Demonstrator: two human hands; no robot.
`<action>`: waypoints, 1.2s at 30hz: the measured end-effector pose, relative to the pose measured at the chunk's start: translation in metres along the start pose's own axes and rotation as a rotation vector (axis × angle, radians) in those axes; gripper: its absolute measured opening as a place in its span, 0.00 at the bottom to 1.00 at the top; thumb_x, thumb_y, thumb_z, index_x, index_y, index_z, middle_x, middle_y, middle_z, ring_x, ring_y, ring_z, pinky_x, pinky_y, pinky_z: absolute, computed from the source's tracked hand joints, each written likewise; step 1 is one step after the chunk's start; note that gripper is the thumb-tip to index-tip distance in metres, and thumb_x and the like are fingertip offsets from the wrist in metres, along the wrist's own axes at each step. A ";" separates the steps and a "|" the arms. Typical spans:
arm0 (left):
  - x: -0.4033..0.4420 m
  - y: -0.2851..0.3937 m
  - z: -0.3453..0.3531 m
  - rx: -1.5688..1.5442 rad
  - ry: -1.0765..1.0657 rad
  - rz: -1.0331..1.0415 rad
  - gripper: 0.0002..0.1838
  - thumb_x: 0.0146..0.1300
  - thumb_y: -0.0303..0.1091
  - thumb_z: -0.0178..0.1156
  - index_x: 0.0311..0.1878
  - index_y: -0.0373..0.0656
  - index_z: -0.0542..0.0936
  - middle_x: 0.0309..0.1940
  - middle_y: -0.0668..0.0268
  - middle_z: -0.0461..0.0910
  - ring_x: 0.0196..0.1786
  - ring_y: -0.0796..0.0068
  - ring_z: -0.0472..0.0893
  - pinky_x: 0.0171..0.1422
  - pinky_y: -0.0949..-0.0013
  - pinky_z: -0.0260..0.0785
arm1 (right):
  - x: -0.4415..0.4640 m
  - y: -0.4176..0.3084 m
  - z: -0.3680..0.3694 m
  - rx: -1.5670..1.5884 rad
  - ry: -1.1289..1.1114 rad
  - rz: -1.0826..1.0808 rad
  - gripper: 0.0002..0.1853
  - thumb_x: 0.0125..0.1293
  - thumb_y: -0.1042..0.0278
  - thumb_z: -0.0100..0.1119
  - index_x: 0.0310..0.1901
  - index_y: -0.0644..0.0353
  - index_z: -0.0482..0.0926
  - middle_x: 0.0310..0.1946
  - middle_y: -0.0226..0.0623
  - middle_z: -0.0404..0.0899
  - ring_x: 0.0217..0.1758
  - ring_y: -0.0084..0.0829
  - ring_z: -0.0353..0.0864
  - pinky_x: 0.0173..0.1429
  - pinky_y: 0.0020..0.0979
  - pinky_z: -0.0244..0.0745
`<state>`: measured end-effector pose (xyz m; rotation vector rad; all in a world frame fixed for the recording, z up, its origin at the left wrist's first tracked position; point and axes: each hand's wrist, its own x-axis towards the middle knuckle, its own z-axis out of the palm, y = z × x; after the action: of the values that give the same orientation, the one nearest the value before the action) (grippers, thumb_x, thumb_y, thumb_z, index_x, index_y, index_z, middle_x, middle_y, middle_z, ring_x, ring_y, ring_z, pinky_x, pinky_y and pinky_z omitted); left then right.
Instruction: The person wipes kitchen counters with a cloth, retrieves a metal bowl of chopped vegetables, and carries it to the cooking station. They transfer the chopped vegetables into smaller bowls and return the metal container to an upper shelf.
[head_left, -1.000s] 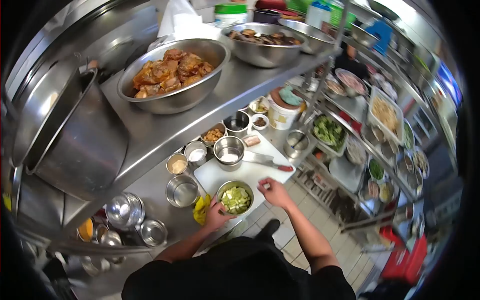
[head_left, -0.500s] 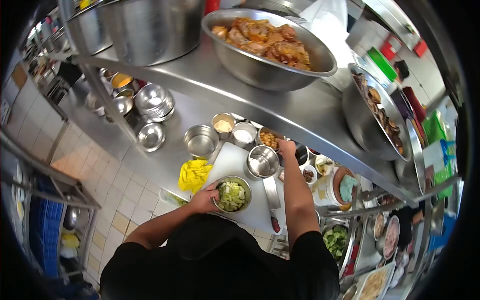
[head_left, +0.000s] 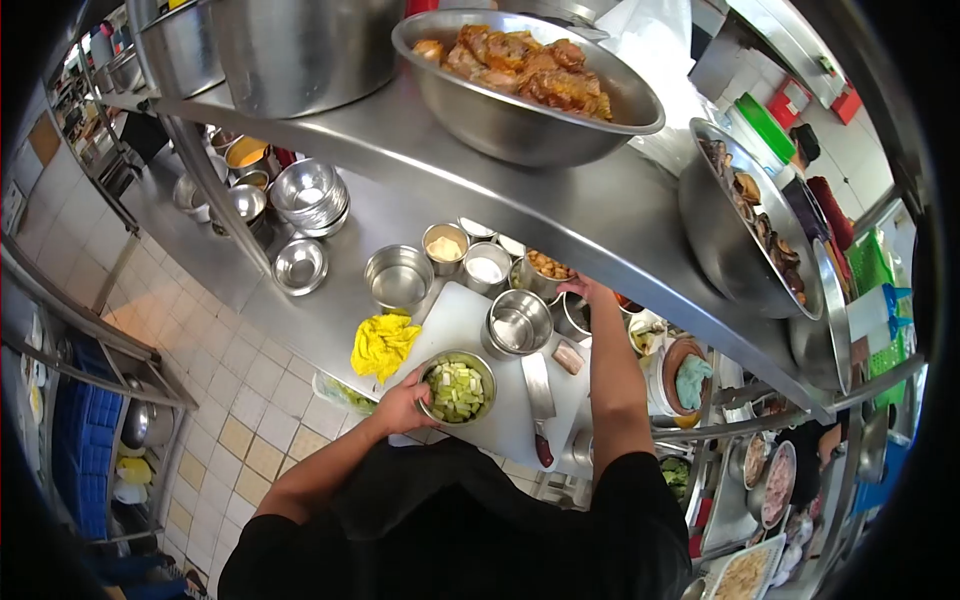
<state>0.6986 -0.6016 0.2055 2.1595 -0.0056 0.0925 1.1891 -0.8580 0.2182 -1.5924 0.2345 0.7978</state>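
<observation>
- Stainless-steel table (head_left: 335,335) below a steel shelf (head_left: 500,190); beige-and-white tiled floor (head_left: 225,405).
- One white cutting board (head_left: 455,312) carries one cleaver (head_left: 538,385).
- One yellow cloth (head_left: 384,346) lies just beside the board.
- Left hand (head_left: 402,402) grips one round steel bowl (head_left: 472,421) of chopped green vegetable over the board's near edge.
- Right hand (head_left: 577,288) is beside one steel container of brown pieces (head_left: 550,265); its grip is unclear.

The sole view looks forward and steeply down from the person's head, close above the torso, taking in both arms, the surface (head_left: 340,322) and, nearer the lens, the shelf (head_left: 520,195).
</observation>
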 end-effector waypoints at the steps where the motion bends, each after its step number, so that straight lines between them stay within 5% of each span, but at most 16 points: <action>1: 0.001 0.007 -0.005 0.015 0.000 0.004 0.27 0.39 0.42 0.85 0.31 0.46 0.73 0.78 0.51 0.59 0.71 0.47 0.72 0.68 0.59 0.72 | -0.012 -0.007 -0.009 0.088 -0.039 -0.034 0.19 0.66 0.79 0.52 0.58 0.68 0.70 0.47 0.52 0.79 0.37 0.51 0.87 0.30 0.43 0.92; 12: 0.009 -0.002 -0.011 -0.057 -0.053 0.079 0.23 0.40 0.42 0.84 0.30 0.48 0.77 0.77 0.51 0.61 0.71 0.51 0.73 0.68 0.61 0.72 | -0.057 0.006 0.003 0.521 -0.059 -0.334 0.18 0.65 0.80 0.54 0.56 0.68 0.71 0.45 0.49 0.78 0.37 0.50 0.87 0.30 0.43 0.92; 22: 0.011 -0.008 -0.014 -0.093 -0.086 0.066 0.22 0.41 0.41 0.84 0.29 0.48 0.77 0.76 0.51 0.63 0.71 0.51 0.73 0.66 0.60 0.73 | -0.071 0.027 0.065 0.320 0.246 -0.301 0.17 0.61 0.84 0.59 0.52 0.70 0.75 0.41 0.45 0.76 0.36 0.48 0.86 0.29 0.44 0.92; 23: 0.011 -0.009 -0.013 -0.086 -0.083 0.073 0.22 0.41 0.41 0.84 0.30 0.48 0.77 0.76 0.50 0.63 0.71 0.51 0.73 0.66 0.60 0.73 | -0.068 0.030 0.061 0.386 0.169 -0.300 0.13 0.57 0.88 0.59 0.46 0.76 0.76 0.41 0.49 0.76 0.35 0.50 0.86 0.29 0.44 0.92; 24: 0.010 -0.010 -0.012 -0.074 -0.079 0.075 0.22 0.41 0.41 0.83 0.30 0.48 0.77 0.76 0.50 0.63 0.70 0.51 0.73 0.65 0.60 0.73 | -0.076 0.023 0.071 0.277 0.322 -0.291 0.09 0.57 0.88 0.58 0.40 0.81 0.76 0.39 0.53 0.76 0.33 0.50 0.86 0.29 0.43 0.92; 26: 0.008 -0.013 -0.009 -0.050 -0.073 0.079 0.22 0.41 0.40 0.83 0.30 0.47 0.76 0.76 0.49 0.63 0.70 0.50 0.74 0.64 0.60 0.73 | -0.087 0.016 0.078 0.209 0.398 -0.232 0.09 0.58 0.88 0.58 0.40 0.83 0.75 0.39 0.55 0.78 0.30 0.50 0.86 0.29 0.41 0.92; 34: 0.010 -0.015 -0.001 -0.113 -0.054 0.125 0.23 0.41 0.36 0.83 0.30 0.46 0.75 0.73 0.47 0.66 0.71 0.47 0.72 0.67 0.60 0.71 | -0.050 0.047 0.068 -0.029 0.632 -0.165 0.10 0.58 0.78 0.63 0.39 0.79 0.81 0.35 0.51 0.84 0.27 0.41 0.89 0.25 0.34 0.88; 36: 0.007 -0.019 0.002 -0.060 -0.015 0.154 0.23 0.40 0.36 0.84 0.30 0.46 0.75 0.72 0.45 0.67 0.72 0.45 0.71 0.68 0.59 0.71 | -0.038 0.062 0.051 -0.316 0.535 -0.220 0.13 0.59 0.68 0.67 0.34 0.74 0.84 0.31 0.46 0.86 0.25 0.36 0.88 0.28 0.33 0.88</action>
<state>0.7061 -0.5925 0.1894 2.0970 -0.1808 0.1629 1.1075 -0.8339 0.1928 -2.0747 0.3185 0.2304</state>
